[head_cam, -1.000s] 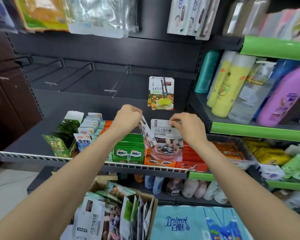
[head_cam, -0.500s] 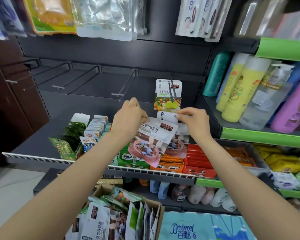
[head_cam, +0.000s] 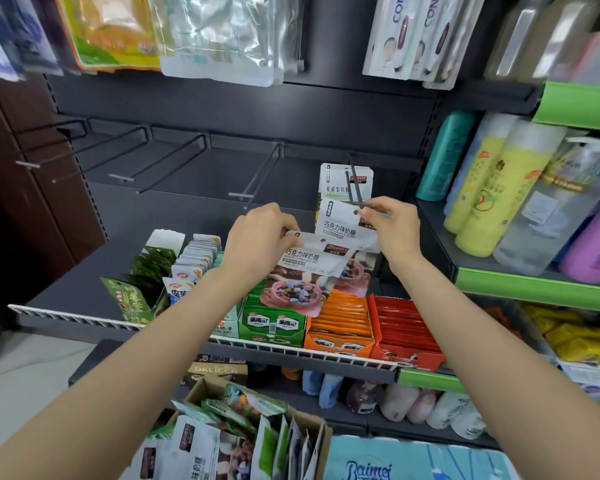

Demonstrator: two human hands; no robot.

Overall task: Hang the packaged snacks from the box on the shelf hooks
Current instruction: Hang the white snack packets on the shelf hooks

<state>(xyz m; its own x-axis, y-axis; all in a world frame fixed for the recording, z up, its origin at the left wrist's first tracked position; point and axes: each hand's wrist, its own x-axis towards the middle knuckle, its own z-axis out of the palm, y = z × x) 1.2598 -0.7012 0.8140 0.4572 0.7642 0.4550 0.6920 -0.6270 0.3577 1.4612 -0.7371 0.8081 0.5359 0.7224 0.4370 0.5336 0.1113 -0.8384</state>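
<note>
I am observing both hands raised in front of the dark hook panel. The right hand (head_cam: 392,230) is pinching the top edge of a white candy packet (head_cam: 340,225), holding its hang hole right at the tip of the rightmost shelf hook (head_cam: 355,188); I cannot tell whether the hook tip is already passing through the hole. The left hand (head_cam: 258,240) is gripping the top left corner of a second candy packet (head_cam: 309,271), which is hanging tilted, lower and in front of the first, its pink bowl print facing me. Behind the first packet, one green-printed packet (head_cam: 336,183) is already hanging further back on that same hook. The other hooks (head_cam: 253,178) to the left are standing bare. Below the hands, boxed snack displays (head_cam: 340,323) in green, orange and red are sitting along the wire-edged shelf (head_cam: 84,318). At the bottom of the view, the cardboard box (head_cam: 312,431) is standing open with more packets upright inside it. Bottles (head_cam: 499,188) are lining the green-edged shelf to the right.
</note>
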